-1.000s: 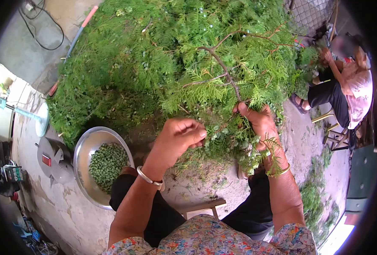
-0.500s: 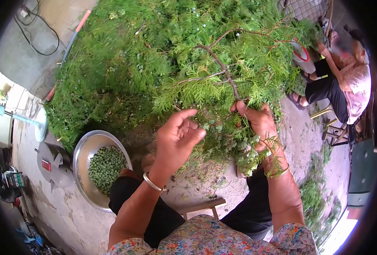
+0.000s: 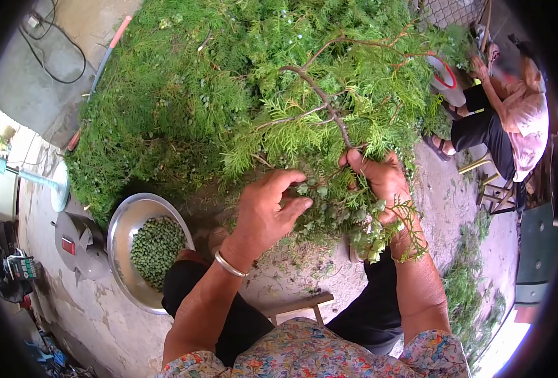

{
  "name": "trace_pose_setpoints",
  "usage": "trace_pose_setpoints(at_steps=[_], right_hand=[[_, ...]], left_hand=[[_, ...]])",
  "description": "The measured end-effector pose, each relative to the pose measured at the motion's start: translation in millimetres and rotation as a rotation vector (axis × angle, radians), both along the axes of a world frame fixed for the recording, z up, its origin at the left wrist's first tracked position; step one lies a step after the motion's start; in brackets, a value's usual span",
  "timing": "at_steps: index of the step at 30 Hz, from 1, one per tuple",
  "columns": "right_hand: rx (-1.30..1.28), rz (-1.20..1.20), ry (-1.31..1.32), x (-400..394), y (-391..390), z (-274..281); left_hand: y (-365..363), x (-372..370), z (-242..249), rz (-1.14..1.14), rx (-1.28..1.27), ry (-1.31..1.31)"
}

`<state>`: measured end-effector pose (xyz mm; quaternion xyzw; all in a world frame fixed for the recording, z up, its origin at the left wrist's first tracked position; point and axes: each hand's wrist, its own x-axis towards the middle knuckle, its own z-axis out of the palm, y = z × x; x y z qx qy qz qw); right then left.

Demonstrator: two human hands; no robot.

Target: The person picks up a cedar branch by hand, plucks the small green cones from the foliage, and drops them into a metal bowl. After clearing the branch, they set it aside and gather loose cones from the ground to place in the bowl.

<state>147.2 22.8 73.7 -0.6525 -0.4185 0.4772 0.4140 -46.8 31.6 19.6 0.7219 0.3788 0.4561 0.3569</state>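
My right hand (image 3: 384, 179) grips the brown stem of a leafy conifer branch (image 3: 330, 108), thumb and fingers closed round it. Flat green sprays fan out beyond the hand, and some hang over the wrist. Small pale-green cones (image 3: 320, 191) cluster on the lower sprays. Beside them is my left hand (image 3: 267, 208), thumb and forefinger apart, tips at the edge of the cluster; nothing shows between them. A metal basin (image 3: 120, 268) stands on the floor to the left, with many green cones (image 3: 158, 252) inside.
A big heap of cut conifer branches (image 3: 159, 107) spreads in front. A seated person (image 3: 512, 120) at the right handles greenery near a red-rimmed bucket (image 3: 445, 79). A grey metal object (image 3: 84, 249) and a pale blue fan (image 3: 58, 186) stand left. A wooden stool's edge (image 3: 301, 303) shows below.
My left hand has moved right and slightly down, closer to the cones on the branch. My right hand keeps its hold on the stem, and the branch has shifted slightly left.
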Motion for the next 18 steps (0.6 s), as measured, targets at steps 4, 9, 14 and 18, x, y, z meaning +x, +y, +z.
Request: trace_pose_setpoints(at_steps=[4,9,14,18], right_hand=[[0.039,0.026,0.038,3,0,-5],[-0.004,0.023,0.015,2,2,-3],[0.035,0.096,-0.123,-9,-3,9],[0.101,0.14,-0.169,-2,6,-23]], left_hand=[[1,-6,-3,-0.062,0.06,0.154],[1,-3,-12,-0.05,-0.097,-0.094],[-5,1,-11,0.004,-0.606,-0.349],[-12,9,-20,0.114,-0.834,-0.605]])
